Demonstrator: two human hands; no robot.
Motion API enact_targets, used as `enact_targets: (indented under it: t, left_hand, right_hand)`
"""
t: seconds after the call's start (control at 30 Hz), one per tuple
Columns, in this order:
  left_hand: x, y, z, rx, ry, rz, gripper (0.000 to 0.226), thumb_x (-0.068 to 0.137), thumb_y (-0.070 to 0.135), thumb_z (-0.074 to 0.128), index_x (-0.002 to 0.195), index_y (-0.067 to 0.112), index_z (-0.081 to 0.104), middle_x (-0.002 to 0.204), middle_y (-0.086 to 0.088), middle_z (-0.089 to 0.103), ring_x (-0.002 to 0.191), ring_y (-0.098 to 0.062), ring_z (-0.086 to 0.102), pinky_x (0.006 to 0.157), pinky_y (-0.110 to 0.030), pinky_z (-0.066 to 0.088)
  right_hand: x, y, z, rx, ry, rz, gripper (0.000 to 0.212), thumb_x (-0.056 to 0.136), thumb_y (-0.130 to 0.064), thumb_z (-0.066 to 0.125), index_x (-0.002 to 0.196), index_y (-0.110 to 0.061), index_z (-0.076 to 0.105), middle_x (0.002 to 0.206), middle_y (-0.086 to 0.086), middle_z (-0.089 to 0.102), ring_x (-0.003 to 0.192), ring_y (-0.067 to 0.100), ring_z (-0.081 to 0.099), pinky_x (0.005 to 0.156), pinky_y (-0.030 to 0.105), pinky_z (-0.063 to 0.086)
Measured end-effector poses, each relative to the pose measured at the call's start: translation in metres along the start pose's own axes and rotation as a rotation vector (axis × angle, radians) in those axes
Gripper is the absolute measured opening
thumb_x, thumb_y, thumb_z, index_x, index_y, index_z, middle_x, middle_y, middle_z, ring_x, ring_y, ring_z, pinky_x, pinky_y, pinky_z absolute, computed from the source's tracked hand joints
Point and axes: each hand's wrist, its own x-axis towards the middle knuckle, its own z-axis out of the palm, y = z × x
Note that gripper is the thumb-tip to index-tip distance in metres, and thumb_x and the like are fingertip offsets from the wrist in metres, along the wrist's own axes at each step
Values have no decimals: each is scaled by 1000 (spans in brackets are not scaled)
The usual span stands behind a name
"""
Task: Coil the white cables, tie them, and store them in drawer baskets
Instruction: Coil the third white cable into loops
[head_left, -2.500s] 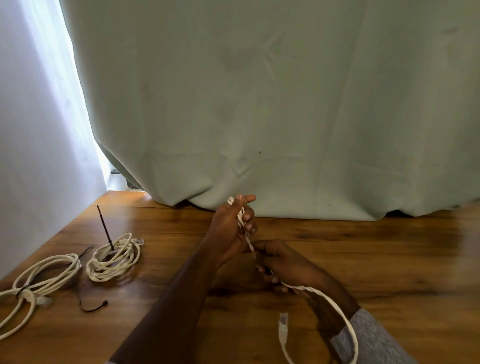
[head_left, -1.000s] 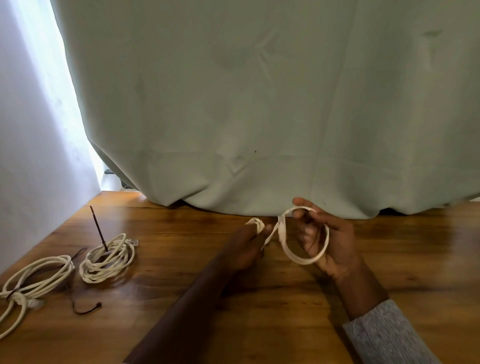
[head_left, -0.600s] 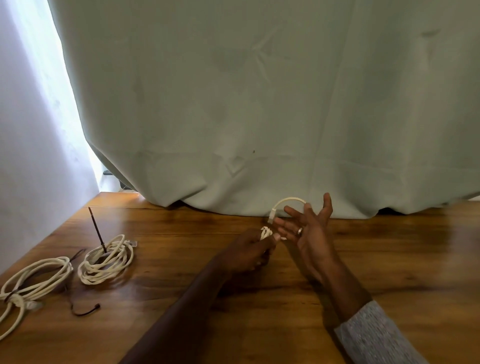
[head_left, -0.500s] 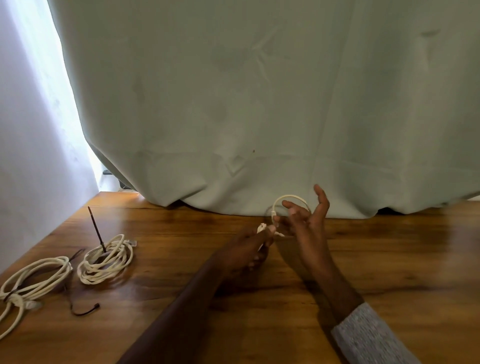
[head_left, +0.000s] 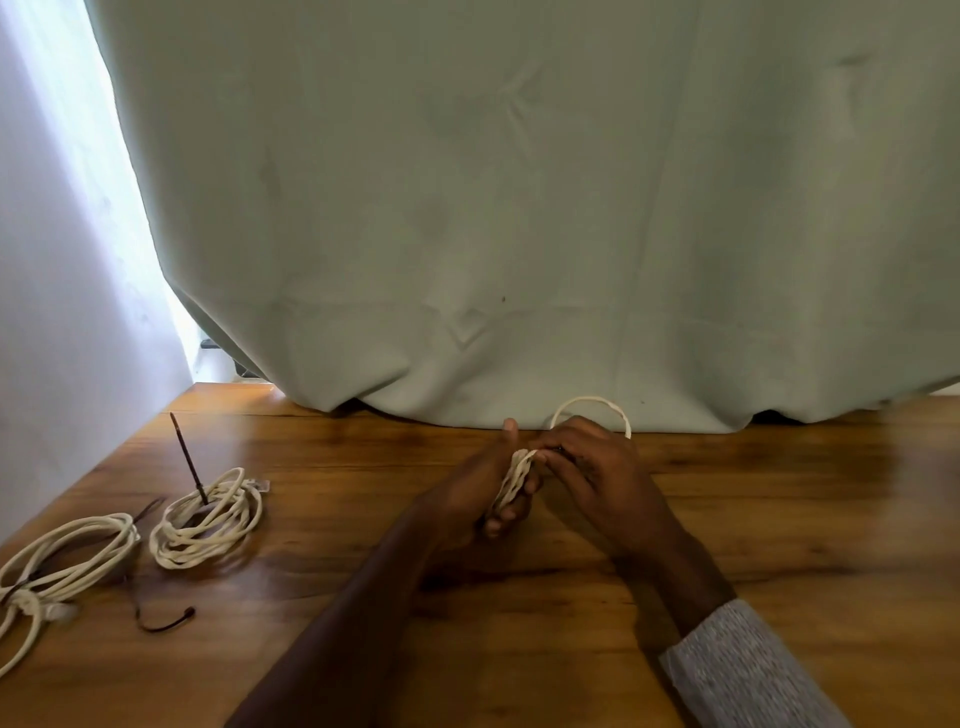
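Observation:
My left hand (head_left: 480, 488) grips a small bundle of coiled white cable (head_left: 514, 478) above the middle of the wooden table (head_left: 779, 519). My right hand (head_left: 592, 467) pinches the cable's free end against the top of the bundle, and a loop of that cable (head_left: 589, 402) arches over its knuckles. At the left lies a coiled white cable (head_left: 208, 519) with a dark tie (head_left: 187, 457) sticking up from it. Another coiled white cable (head_left: 62, 561) lies at the far left edge, partly cut off.
A loose dark tie (head_left: 163, 621) lies on the table in front of the two coils. A pale green curtain (head_left: 519, 208) hangs along the table's far edge. A white wall (head_left: 62, 312) bounds the left side.
My right hand has closed from spread fingers onto the cable beside my left hand. The bundle in my left hand has grown, and the free loop now stands above my right hand.

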Motion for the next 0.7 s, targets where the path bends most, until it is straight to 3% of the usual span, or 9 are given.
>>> enact_targets:
  t: [0.13, 0.4, 0.7]
  left_hand:
    - [-1, 2, 6, 10, -26, -3, 74, 96, 71, 14, 76, 15, 57, 52, -4, 43, 41, -14, 31, 43, -27, 22]
    - [-7, 10, -1, -370, -462, 19, 56, 102, 58, 25, 78, 14, 50, 46, 7, 35, 35, -6, 29, 41, -25, 18]
    - [-7, 3, -17, -443, -457, -37, 54, 104, 54, 25, 78, 14, 50, 46, 8, 38, 35, -6, 32, 39, -22, 25]
  right_hand:
    - [1, 4, 4, -27, 28, -43, 14, 99, -17, 58, 106, -17, 71, 99, -8, 66, 91, 10, 62, 76, 43, 52]
    - [-1, 5, 0, 82, 75, 28, 23, 102, -21, 53, 111, -14, 72, 106, -5, 73, 99, 8, 66, 86, 34, 54]
    - [-1, 14, 3, -91, 139, 63, 26, 101, -33, 48, 103, -20, 70, 93, -16, 62, 87, 1, 56, 75, 32, 48]
